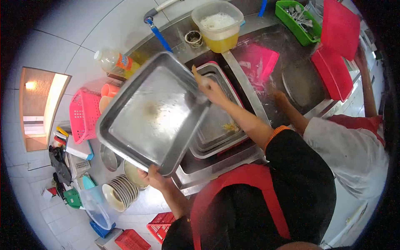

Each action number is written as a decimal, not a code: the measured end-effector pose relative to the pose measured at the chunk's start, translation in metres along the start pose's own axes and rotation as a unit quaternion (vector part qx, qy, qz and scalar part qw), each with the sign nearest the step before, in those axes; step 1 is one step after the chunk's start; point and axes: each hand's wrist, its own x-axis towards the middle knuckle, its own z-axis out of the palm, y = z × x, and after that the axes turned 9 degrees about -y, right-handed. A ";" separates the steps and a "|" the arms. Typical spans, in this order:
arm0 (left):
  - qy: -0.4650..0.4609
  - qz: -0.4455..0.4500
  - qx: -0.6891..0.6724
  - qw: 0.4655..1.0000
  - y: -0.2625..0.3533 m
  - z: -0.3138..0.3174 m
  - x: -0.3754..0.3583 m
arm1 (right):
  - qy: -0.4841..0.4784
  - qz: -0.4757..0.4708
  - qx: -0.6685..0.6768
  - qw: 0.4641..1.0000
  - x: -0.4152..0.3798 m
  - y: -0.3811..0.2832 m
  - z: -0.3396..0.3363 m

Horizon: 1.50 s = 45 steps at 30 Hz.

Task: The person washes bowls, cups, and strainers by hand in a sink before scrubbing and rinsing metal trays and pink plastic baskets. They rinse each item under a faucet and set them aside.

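A large rectangular metal tray [150, 108] is tilted up in front of me, over the left side of the sink. My left hand [154, 178] grips its lower edge. At its right edge is my right hand [211, 91], closed on the rim with one finger pointing up along it. Below and behind it, a second metal tray [212, 139] lies in the sink basin, partly covered, with a yellowish clump [230, 126] on it.
A tub of foamy yellow liquid [218, 31] stands behind the sink, beside a bottle [116, 62]. Stacked plates [121, 192] and a pink basket [83, 116] are at left. To the right, a co-worker's hand [281, 98] reaches near a pink container [258, 62]; a green cutlery basket [298, 23] sits beyond.
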 end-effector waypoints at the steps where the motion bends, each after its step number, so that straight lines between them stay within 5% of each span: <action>1: 0.000 -0.004 -0.001 1.000 -0.014 -0.002 0.000 | -0.040 0.144 0.125 0.981 -0.010 0.016 0.000; 2: 0.029 -0.008 -0.035 0.999 -0.032 -0.004 0.000 | -0.076 0.281 0.245 0.925 -0.024 0.017 0.003; 3: 0.059 -0.013 -0.068 0.996 -0.047 -0.007 0.000 | -0.074 0.283 0.242 0.925 -0.039 0.019 0.009; 5: 0.053 -0.043 -0.022 0.997 -0.038 0.031 -0.022 | -0.043 0.245 0.413 0.876 -0.074 -0.026 0.028; 6: 0.045 -0.017 -0.016 0.999 -0.058 0.034 -0.034 | -0.043 0.244 0.412 0.877 -0.078 -0.029 0.036; 8: 0.031 0.014 -0.013 0.999 -0.120 0.021 -0.048 | 0.124 0.176 0.486 0.847 -0.079 -0.035 0.046; 9: -0.036 0.044 0.099 0.993 -0.153 0.001 -0.055 | 0.127 0.168 0.487 0.848 -0.080 -0.047 0.043; 11: -0.104 0.082 0.199 0.971 -0.159 0.016 -0.060 | 0.168 0.015 0.536 0.827 -0.082 -0.077 0.029; 12: -0.067 -0.001 0.059 0.996 -0.147 0.035 -0.068 | 0.159 -0.039 0.366 0.916 -0.084 -0.052 0.021; 13: -0.028 -0.087 -0.081 0.992 -0.129 0.051 -0.072 | 0.162 -0.043 0.361 0.917 -0.087 -0.061 0.019; 15: -0.067 -0.087 -0.030 0.993 -0.132 0.055 -0.064 | 0.210 -0.097 0.132 0.964 -0.092 -0.086 0.015; 17: -0.116 -0.022 0.132 0.984 -0.180 0.037 -0.033 | 0.260 -0.114 0.163 0.945 -0.091 -0.087 0.012; 19: -0.129 -0.143 -0.161 0.968 -0.146 0.046 0.014 | 0.216 -0.180 0.118 0.952 -0.099 -0.093 -0.008; 21: -0.216 -0.156 -0.187 0.945 -0.169 0.040 0.063 | 0.200 -0.185 0.066 0.960 -0.109 -0.104 -0.016; 27: -0.244 -0.241 -0.227 0.911 -0.201 0.125 0.049 | 0.276 -0.181 -0.294 0.897 -0.141 -0.064 -0.014; 29: -0.329 -0.301 -0.270 0.854 -0.199 0.148 0.028 | 0.302 -0.165 -0.194 0.919 -0.149 -0.070 -0.028; 33: -0.442 -0.413 -0.132 0.786 -0.188 0.151 0.018 | 0.371 -0.194 -0.376 0.827 -0.175 -0.097 -0.080; 35: -0.602 -0.126 0.176 0.769 -0.207 0.139 0.042 | 0.389 -0.202 -0.439 0.784 -0.187 -0.116 -0.094; 36: -0.540 0.055 0.341 0.768 -0.240 0.127 0.057 | 0.384 -0.206 -0.439 0.786 -0.190 -0.114 -0.101; 38: -0.437 0.061 0.545 0.713 -0.249 0.120 0.081 | 0.424 -0.150 -0.505 0.737 -0.199 -0.103 -0.111; 39: -0.434 0.061 0.545 0.715 -0.258 0.117 0.096 | 0.422 -0.153 -0.506 0.737 -0.202 -0.096 -0.117; 41: -0.364 0.238 0.673 0.598 -0.279 0.118 0.128 | 0.422 -0.067 -0.548 0.719 -0.204 -0.076 -0.127; 45: -0.407 0.233 0.692 0.549 -0.283 0.134 0.147 | 0.412 0.019 -0.589 0.695 -0.201 -0.034 -0.140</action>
